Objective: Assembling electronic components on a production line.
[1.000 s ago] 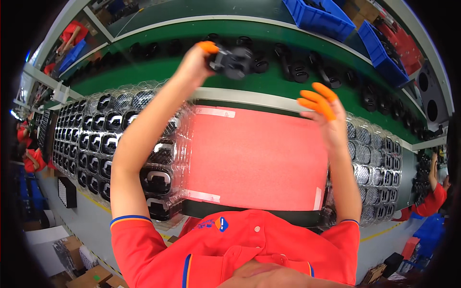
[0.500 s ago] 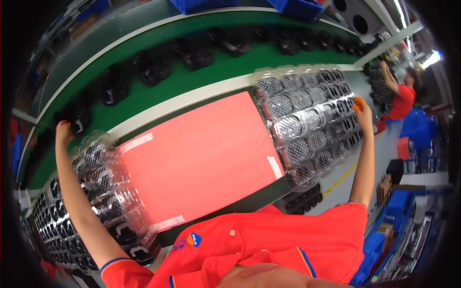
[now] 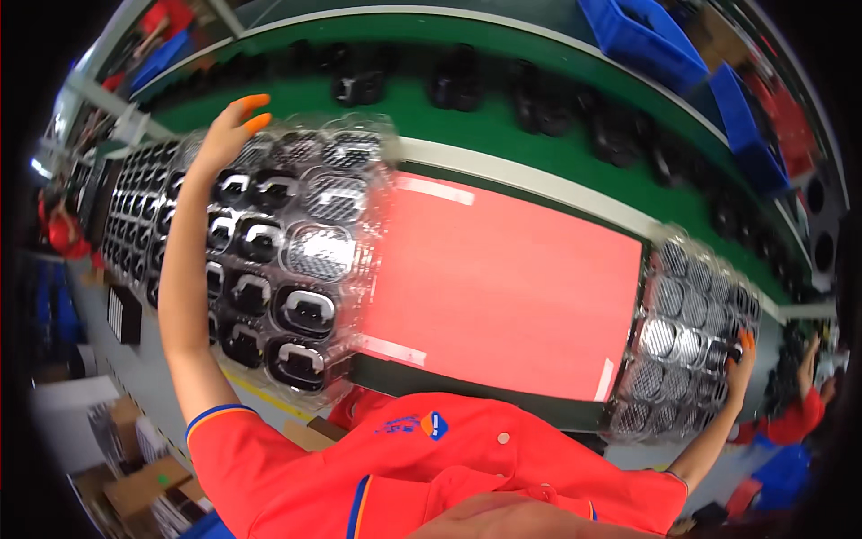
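The left hand [image 3: 232, 135], fingers parted and empty, is held over the far edge of the left tray [image 3: 375, 220], where black parts [image 3: 308, 311] are seated; the right hand [image 3: 740, 370] is placed at the right tray [image 3: 636, 349], its grip not discernible. Both clear trays are judged light, flexible and slick, best grasped by opposite rims. Counted between the hands: one pink sheet [image 3: 503, 283], three tape strips [image 3: 392, 349].
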A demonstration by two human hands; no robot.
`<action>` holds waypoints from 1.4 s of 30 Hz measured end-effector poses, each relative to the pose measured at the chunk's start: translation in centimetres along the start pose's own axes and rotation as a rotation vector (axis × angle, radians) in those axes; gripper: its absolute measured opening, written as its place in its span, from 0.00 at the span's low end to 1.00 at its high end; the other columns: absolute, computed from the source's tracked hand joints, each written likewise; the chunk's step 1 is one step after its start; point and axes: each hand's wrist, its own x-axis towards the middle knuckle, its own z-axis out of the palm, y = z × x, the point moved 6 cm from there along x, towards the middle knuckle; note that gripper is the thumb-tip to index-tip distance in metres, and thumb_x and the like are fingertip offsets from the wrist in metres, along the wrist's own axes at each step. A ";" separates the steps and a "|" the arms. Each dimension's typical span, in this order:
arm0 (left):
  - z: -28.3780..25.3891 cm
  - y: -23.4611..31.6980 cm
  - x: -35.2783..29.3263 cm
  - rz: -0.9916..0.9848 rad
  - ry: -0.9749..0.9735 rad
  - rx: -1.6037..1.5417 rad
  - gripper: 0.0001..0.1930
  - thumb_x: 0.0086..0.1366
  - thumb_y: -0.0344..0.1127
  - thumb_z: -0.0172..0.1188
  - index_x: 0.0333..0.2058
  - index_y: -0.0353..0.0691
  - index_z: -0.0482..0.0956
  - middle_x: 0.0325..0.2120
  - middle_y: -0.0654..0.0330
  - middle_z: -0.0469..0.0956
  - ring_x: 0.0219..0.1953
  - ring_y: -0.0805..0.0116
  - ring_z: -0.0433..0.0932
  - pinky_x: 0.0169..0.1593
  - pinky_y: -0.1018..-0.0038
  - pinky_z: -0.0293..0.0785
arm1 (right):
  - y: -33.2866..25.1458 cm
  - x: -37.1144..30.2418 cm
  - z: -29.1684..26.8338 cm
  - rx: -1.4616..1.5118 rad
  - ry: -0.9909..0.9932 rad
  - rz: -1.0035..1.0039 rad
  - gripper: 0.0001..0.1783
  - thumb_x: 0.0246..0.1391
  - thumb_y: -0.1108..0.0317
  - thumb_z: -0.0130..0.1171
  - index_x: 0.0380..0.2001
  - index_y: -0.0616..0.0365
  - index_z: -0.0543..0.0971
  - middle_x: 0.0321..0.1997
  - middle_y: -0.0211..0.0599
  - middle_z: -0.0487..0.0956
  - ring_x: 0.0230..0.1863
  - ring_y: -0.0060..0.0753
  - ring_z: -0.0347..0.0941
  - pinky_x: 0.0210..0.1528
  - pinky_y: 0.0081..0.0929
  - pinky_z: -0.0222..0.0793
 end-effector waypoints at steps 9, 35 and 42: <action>3.0 0.6 7.8 0.100 -0.007 0.326 0.23 0.60 0.41 0.58 0.53 0.39 0.70 0.52 0.50 0.70 0.55 0.55 0.69 0.56 0.66 0.65 | -1.4 2.3 -3.6 0.205 0.097 0.187 0.14 0.49 0.80 0.50 0.41 0.63 0.75 0.36 0.46 0.79 0.38 0.42 0.75 0.46 0.30 0.67; 8.4 1.0 16.4 -0.313 0.199 -0.877 0.17 0.51 0.29 0.62 0.41 0.33 0.74 0.38 0.49 0.74 0.44 0.55 0.74 0.46 0.59 0.77 | -41.1 20.5 0.1 1.445 -0.038 -0.067 0.23 0.64 0.65 0.42 0.61 0.53 0.60 0.51 0.48 0.74 0.44 0.35 0.76 0.29 0.19 0.68; 16.8 13.8 13.1 -0.213 0.044 -1.925 0.08 0.61 0.25 0.53 0.38 0.27 0.73 0.36 0.47 0.71 0.38 0.42 0.77 0.30 0.70 0.81 | -56.5 24.5 7.9 2.222 -0.426 0.058 0.21 0.65 0.55 0.38 0.55 0.55 0.66 0.50 0.47 0.74 0.49 0.45 0.73 0.37 0.33 0.73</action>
